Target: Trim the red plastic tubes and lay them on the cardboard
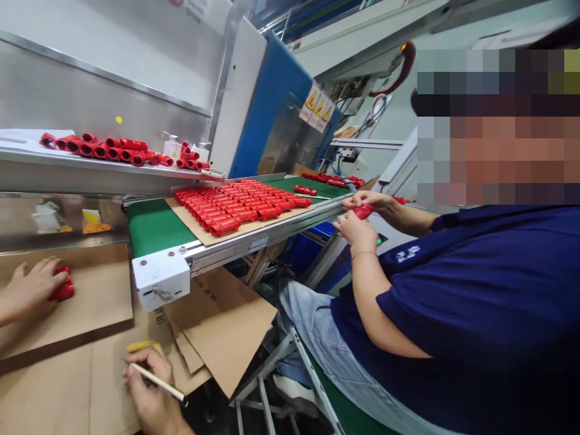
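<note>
- Head view: the left hand (34, 290) has its fingers bent over a red tubular part (66, 286), holding it on the brown cardboard (102, 293); its thumb is hidden.
- The right hand (154, 386) is closed in a pen-like grip around a slim pale-handled tool (158, 383), its thin end toward the left; a yellow item (143, 346) shows just beyond the fingers, too unclear to name.
- Tool and part are well apart. Good handling probably means a firm hold on the part, with the left fingertips clear of the thin end, should that be sharp.
- Neat rows of red parts (235, 205) lie on cardboard atop the green conveyor belt (154, 232); an even, gentle touch seems wise near them.
</note>
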